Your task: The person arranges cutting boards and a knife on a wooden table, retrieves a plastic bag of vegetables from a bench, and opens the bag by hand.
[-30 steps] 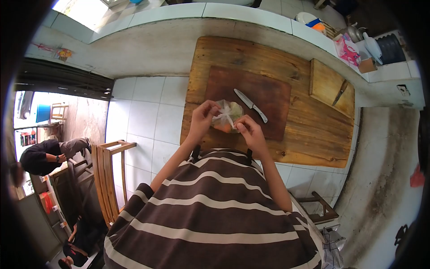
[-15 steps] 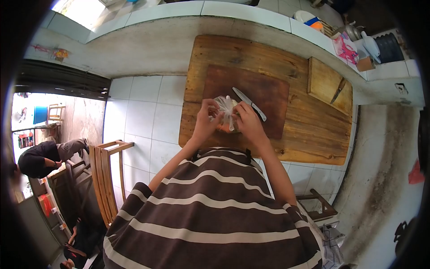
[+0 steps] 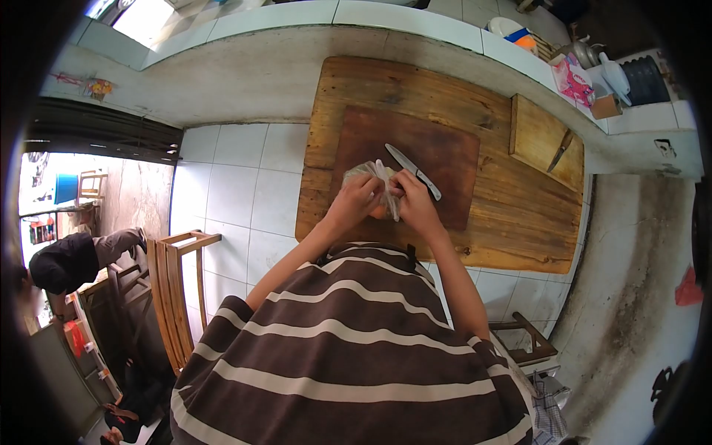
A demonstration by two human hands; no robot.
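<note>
A clear plastic bag [image 3: 380,170] with something orange inside it is between my two hands, over the near part of a dark red-brown cutting board [image 3: 437,144]. My left hand [image 3: 359,197] has its fingers closed on the bag's left side. On the other side, my right hand [image 3: 412,194] pinches the gathered plastic near its neck. A knife with a pale handle [image 3: 414,172] lies slantwise on the board, just beyond my right hand. Most of the bag's contents are hidden by my fingers and the crumpled plastic.
The board rests on a wooden table [image 3: 512,215]. At its right, a second knife [image 3: 561,151] lies on a lighter wooden board [image 3: 530,130]. A tiled ledge [image 3: 415,22] runs behind. A wooden bench [image 3: 174,297] stands left; a person in dark clothes [image 3: 70,263] is farther left.
My left hand has moved right, closer to my right hand, and its fingers have closed in on the bag. The bag's neck is more tightly bunched. The person at left bends lower.
</note>
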